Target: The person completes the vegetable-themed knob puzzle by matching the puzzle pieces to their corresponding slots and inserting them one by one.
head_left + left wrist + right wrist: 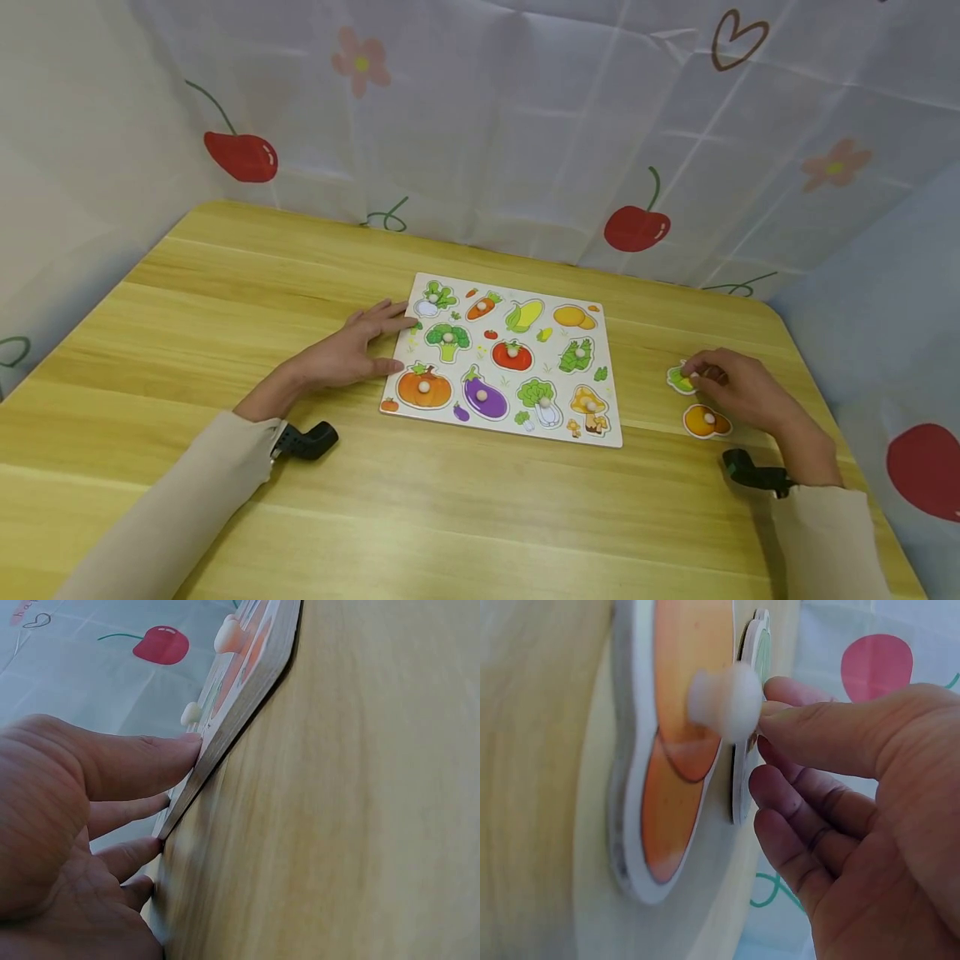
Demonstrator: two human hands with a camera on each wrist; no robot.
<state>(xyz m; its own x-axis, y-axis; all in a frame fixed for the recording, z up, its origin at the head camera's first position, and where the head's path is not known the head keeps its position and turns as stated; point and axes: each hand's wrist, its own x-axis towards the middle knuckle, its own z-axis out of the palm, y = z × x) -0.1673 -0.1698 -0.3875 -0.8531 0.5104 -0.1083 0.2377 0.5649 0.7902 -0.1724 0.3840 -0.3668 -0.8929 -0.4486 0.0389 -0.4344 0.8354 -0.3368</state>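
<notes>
A wooden knob puzzle board (pixel 547 357) with vegetable pictures lies on the table. My left hand (pixel 341 354) rests at its left edge, fingers spread; in the left wrist view, the thumb (pixel 142 757) and fingertips touch the board's side. Off to the right, my right hand (pixel 738 387) pinches a green-and-yellow corn puzzle piece (pixel 678 381) between thumb and index finger. The corn piece's knob is hidden behind the fingers. Just nearer than it lies an orange-brown potato-shaped puzzle piece (pixel 701 422), its pale knob (pixel 739 701) large in the right wrist view.
Most pictures on the board carry a knob; the corn picture (pixel 525 315) and the yellow potato picture (pixel 573 317) show none. A cloth (pixel 480 125) printed with cherries hangs behind the wooden table (pixel 465 517). A dark wrist device (pixel 307 440) sits by each sleeve.
</notes>
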